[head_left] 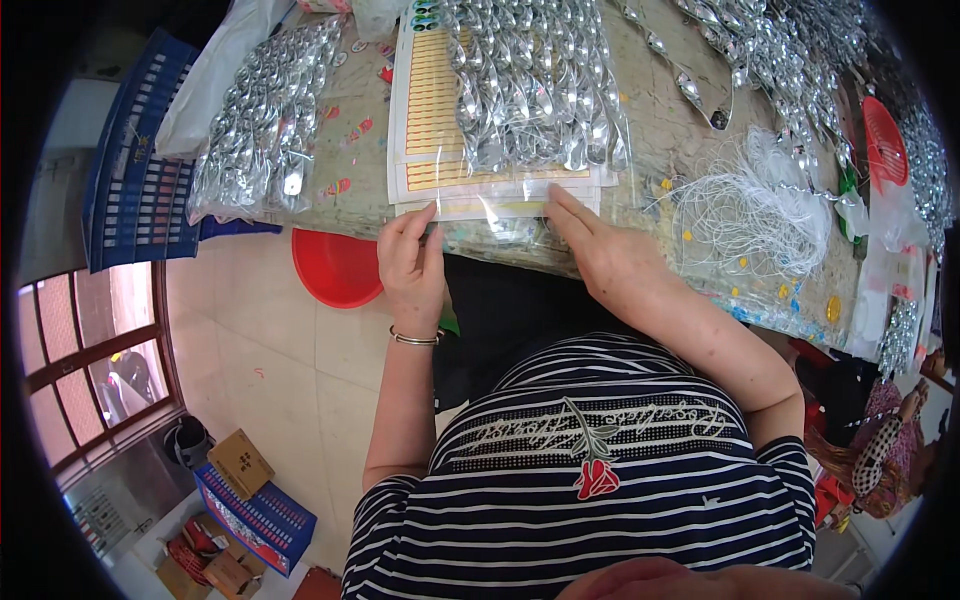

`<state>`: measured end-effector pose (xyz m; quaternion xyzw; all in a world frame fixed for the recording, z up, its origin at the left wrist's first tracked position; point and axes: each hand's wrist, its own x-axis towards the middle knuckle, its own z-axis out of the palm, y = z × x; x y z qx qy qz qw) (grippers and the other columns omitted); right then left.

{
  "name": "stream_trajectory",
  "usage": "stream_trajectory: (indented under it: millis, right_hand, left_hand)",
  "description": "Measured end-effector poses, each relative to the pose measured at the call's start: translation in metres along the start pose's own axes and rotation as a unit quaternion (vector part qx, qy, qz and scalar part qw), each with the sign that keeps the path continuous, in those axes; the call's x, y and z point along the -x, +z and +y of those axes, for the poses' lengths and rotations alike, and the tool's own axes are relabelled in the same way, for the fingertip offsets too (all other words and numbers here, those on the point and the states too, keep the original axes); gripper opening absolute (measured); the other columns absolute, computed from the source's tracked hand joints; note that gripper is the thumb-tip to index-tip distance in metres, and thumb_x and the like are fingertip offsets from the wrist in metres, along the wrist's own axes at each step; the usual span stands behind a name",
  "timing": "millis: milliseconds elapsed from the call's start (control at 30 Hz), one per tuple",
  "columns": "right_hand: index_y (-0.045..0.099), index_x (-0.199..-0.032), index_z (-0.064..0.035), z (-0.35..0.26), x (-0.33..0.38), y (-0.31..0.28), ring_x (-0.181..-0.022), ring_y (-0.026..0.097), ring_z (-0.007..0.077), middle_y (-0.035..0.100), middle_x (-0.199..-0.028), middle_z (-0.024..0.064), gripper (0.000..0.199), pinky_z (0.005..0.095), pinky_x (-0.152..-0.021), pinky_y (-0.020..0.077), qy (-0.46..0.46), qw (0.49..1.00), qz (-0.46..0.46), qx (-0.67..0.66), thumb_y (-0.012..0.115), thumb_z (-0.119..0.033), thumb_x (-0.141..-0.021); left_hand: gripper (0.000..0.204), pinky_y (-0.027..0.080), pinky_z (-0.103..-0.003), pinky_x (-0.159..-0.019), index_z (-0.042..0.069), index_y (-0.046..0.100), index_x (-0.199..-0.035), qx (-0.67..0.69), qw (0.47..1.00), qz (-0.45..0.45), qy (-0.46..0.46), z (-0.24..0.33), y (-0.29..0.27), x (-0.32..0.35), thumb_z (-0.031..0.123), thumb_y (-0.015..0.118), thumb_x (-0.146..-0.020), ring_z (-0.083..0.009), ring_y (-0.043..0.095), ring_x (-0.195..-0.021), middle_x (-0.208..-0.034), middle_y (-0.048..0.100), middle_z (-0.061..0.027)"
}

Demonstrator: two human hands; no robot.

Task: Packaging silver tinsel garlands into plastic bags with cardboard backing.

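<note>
A clear plastic bag [490,207] lies at the table's near edge, with rows of twisted silver foil strands [530,90] in it. Printed paper sheets [425,110] with yellow and red rows show beneath the strands. At the bag's near left corner my left hand [410,262] has its fingertips pinched on the bag's edge; a small dark thing shows by its fingers, too small to name. My right hand [612,250] rests with fingers stretched out on the bag's near right part, pressing the film against the sheets.
Another bag of silver strands [265,120] lies at the left, beside a blue crate [145,160]. White string [755,205] lies loosely to the right, near more silver strands and a red plastic basket [884,140]. A red basin [335,268] stands on the floor below the table.
</note>
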<state>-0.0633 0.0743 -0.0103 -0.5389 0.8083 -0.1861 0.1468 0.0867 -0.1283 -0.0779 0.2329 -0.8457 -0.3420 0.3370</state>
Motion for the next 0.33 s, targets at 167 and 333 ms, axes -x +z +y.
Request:
stream_trajectory:
  millis: [167,333]
  right_hand:
    - [0.041,-0.134,-0.0033,-0.005,-0.016,0.010,-0.074,0.066,0.0349,0.041,-0.144,0.0173,0.052,0.0436,-0.061,0.0530,0.009,1.000,0.001,0.003,0.051,-0.001,-0.083]
    - [0.035,-0.138,-0.0042,-0.012,-0.030,0.007,-0.082,0.067,0.0349,0.035,-0.147,0.0217,0.064,0.0442,-0.070,0.0542,0.035,0.999,-0.010,0.018,0.054,0.001,-0.077]
  left_hand:
    - [0.029,0.047,-0.027,-0.079,0.004,0.066,-0.113,-0.014,1.000,-0.015,0.019,-0.003,-0.001,0.000,0.001,0.065,-0.084,-0.0180,0.056,-0.096,-0.106,0.058,-0.0080]
    - [0.029,0.047,-0.027,-0.079,0.005,0.067,-0.113,-0.031,0.999,-0.015,0.024,-0.004,-0.001,0.000,0.001,0.065,-0.085,-0.0189,0.056,-0.096,-0.106,0.059,-0.0077]
